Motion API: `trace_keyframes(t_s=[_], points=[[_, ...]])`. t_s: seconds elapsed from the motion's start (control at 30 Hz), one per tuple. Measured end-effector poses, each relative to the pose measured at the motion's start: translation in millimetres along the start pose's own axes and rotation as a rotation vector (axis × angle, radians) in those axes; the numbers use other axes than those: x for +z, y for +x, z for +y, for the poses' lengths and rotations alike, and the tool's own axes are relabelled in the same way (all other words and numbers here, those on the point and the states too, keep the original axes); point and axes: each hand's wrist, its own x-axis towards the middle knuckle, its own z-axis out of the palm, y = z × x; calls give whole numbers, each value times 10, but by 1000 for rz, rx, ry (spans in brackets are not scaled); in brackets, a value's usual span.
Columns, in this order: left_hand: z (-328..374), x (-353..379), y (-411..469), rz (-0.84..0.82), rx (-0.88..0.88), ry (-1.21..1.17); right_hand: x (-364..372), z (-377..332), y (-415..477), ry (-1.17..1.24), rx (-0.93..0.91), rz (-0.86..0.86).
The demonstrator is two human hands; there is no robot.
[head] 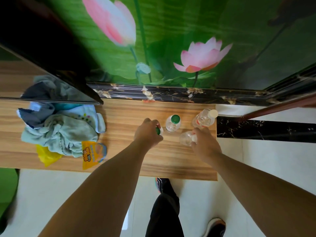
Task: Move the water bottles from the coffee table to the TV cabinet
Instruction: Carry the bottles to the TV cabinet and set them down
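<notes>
I look down on the wooden TV cabinet [123,117]. My left hand [147,133] is wrapped around the top of a green-capped bottle [159,131], most of which it hides. My right hand [204,142] grips a clear white-capped bottle [186,138] near its cap. Between and beyond the hands, a second green-capped bottle [173,123] stands free on the cabinet. A clear bottle with a cream cap [204,118] stands at the cabinet's right end, close to the edge.
A heap of cloths [59,127], a yellow bag [47,156] and an orange packet [93,153] lie on the cabinet's left part. A dark TV screen [51,65] rises at back left. My legs and shoes [165,211] are on the pale floor.
</notes>
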Motion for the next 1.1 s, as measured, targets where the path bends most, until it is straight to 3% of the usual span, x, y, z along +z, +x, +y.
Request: trace_keyframes(t_s=[0.23, 0.57, 0.73, 1.1], points=[[-81, 157, -83, -130, 56, -3, 15, 10, -23, 57, -19, -33], [-135, 70, -284, -129, 7, -87, -32, -6, -162, -71, -15, -99], [-83, -207, -577, -16, -18, -79, -302, -173, -391, -162, -50, -100], [496, -653, -2004, 252, -65, 9, -1017, -214, -1400, -201, -348, 63]])
